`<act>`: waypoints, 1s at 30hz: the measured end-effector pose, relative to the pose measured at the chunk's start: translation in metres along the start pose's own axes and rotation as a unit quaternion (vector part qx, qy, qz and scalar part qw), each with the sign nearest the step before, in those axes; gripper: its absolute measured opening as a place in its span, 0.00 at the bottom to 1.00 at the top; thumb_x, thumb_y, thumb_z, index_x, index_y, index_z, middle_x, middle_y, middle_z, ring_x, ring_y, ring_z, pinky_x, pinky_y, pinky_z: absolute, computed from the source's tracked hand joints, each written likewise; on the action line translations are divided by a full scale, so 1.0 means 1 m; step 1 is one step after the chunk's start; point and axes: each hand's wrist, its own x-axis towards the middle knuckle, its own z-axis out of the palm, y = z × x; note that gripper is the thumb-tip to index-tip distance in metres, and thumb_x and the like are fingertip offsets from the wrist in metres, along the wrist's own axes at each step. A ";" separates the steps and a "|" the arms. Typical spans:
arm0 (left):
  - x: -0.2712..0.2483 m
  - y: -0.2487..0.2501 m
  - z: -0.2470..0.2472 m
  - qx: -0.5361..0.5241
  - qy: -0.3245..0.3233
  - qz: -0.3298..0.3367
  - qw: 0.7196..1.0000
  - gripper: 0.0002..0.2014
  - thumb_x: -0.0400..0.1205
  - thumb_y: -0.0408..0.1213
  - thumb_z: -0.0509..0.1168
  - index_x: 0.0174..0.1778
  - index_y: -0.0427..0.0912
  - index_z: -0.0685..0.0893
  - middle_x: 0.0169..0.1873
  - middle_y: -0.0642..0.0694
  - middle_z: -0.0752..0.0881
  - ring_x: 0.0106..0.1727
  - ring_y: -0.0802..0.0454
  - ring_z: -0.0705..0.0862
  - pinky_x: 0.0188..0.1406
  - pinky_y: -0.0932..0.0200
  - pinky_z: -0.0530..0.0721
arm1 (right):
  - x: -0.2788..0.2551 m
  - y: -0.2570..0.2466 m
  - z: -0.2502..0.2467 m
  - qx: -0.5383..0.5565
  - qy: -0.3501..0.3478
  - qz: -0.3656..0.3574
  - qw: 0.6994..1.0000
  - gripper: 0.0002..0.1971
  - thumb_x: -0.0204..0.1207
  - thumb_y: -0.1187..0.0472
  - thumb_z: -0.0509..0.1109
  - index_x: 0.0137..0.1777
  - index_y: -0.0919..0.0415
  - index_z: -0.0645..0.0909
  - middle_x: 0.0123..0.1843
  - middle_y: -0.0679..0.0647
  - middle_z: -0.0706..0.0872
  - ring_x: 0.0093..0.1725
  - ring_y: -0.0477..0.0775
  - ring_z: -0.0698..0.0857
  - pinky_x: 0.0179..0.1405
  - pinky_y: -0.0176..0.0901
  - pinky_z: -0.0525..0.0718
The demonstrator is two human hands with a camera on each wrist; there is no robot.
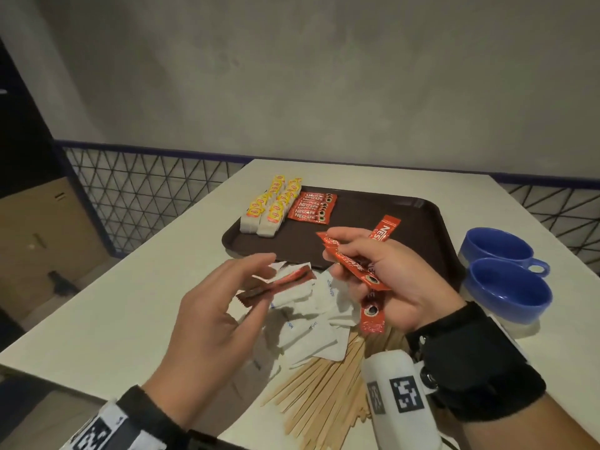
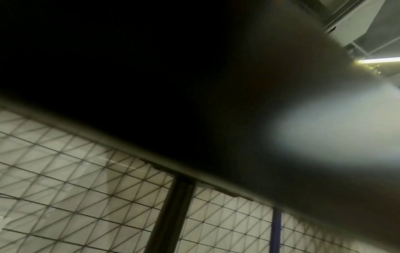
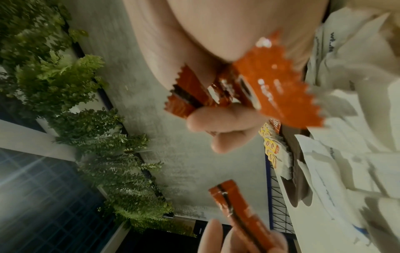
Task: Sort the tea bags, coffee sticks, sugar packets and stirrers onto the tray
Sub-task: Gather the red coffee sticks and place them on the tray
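Tray (image 1: 389, 222) holds tea bags (image 1: 269, 211), coffee sticks (image 1: 311, 207).

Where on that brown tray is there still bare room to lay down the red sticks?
The tray is bare across its middle and right side, from the laid coffee sticks to the right rim near the blue cups. Its far-left corner is crowded with tea bags. In front of the tray, sugar packets and stirrers cover the table.
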 end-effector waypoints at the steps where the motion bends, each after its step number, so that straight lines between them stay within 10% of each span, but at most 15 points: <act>1: -0.002 0.000 0.001 -0.007 -0.014 -0.013 1.000 0.30 0.77 0.24 0.77 0.69 0.58 0.83 0.51 0.64 0.88 0.55 0.58 0.88 0.55 0.71 0.83 | 0.000 0.000 0.000 -0.010 -0.005 0.008 1.000 0.13 0.85 0.69 0.65 0.63 0.60 0.88 0.49 0.64 0.91 0.35 0.52 0.89 0.15 0.33 0.77; 6: -0.007 0.005 -0.007 -0.007 -0.012 0.019 1.000 0.20 0.77 0.24 0.78 0.59 0.52 0.91 0.49 0.62 0.87 0.54 0.57 0.88 0.42 0.72 0.83 | -0.001 0.003 0.004 -0.033 -0.031 0.029 0.999 0.12 0.86 0.70 0.65 0.63 0.64 0.87 0.45 0.65 0.89 0.33 0.53 0.88 0.14 0.33 0.76; 11: -0.019 0.023 -0.008 -0.001 0.059 0.029 0.998 0.11 0.79 0.35 0.74 0.54 0.55 0.93 0.52 0.59 0.85 0.60 0.50 0.84 0.48 0.49 0.86 | -0.007 0.009 0.014 -0.069 -0.084 0.045 0.993 0.12 0.85 0.70 0.65 0.61 0.65 0.88 0.51 0.68 0.90 0.35 0.55 0.88 0.17 0.37 0.79; 15: -0.031 0.039 -0.004 0.025 0.099 0.041 0.994 0.10 0.81 0.44 0.72 0.56 0.60 0.93 0.54 0.53 0.80 0.63 0.46 0.78 0.49 0.45 0.83 | -0.013 0.016 0.023 -0.133 -0.134 0.042 0.981 0.11 0.85 0.66 0.67 0.60 0.63 0.90 0.58 0.72 0.90 0.49 0.67 0.89 0.42 0.53 0.90; 20: -0.028 0.038 0.003 0.054 0.094 0.046 0.993 0.10 0.83 0.46 0.70 0.58 0.59 0.93 0.55 0.48 0.79 0.63 0.44 0.75 0.62 0.59 0.73 | -0.021 0.025 0.029 -0.110 -0.195 0.044 0.974 0.15 0.87 0.59 0.65 0.66 0.65 0.86 0.42 0.64 0.86 0.23 0.51 0.84 0.13 0.36 0.73; 25: -0.019 0.031 0.001 0.076 0.032 0.005 0.997 0.13 0.82 0.48 0.66 0.58 0.60 0.94 0.59 0.51 0.80 0.66 0.48 0.74 0.64 0.74 0.66 | -0.022 0.020 0.026 -0.131 -0.224 0.006 0.966 0.16 0.86 0.59 0.66 0.68 0.61 0.86 0.39 0.68 0.87 0.27 0.50 0.87 0.12 0.33 0.73; 30: 0.012 0.039 -0.017 -0.008 -0.069 -0.039 0.997 0.10 0.81 0.45 0.71 0.54 0.59 0.94 0.55 0.59 0.84 0.64 0.55 0.82 0.67 0.56 0.78 | -0.017 0.017 0.023 -0.093 -0.188 -0.022 0.978 0.17 0.81 0.60 0.68 0.68 0.63 0.85 0.38 0.65 0.86 0.28 0.48 0.86 0.11 0.29 0.71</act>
